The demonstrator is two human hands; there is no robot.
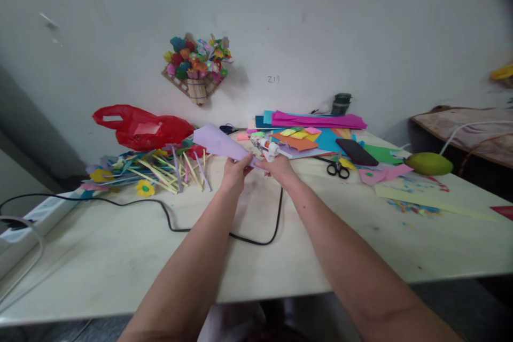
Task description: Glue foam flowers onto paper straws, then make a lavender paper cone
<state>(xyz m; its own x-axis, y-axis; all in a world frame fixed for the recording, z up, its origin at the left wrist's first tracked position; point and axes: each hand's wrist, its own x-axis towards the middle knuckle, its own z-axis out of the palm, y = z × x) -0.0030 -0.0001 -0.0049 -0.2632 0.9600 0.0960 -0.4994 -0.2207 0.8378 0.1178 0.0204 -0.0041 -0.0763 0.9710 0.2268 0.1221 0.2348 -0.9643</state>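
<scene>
A sheet of light purple paper (218, 141), rolled into a cone-like shape, slants across the table's middle with its wide end to the upper left. My left hand (235, 172) is closed on its narrow lower end. Close beside it, my right hand (279, 167) pinches the tip of the same paper. Just beyond my right hand is a white glue gun (270, 148), partly hidden; I cannot tell whether the hand touches it. A black cord (256, 243) loops over the tabletop beneath my arms.
Left of my hands lie paper strips and flowers (172, 171) by a red plastic bag (144, 127). To the right are scissors (339, 170), a phone (356, 152), coloured sheets (316, 119) and a green fruit-like object (429, 163). A power strip (38, 219) runs along the left edge.
</scene>
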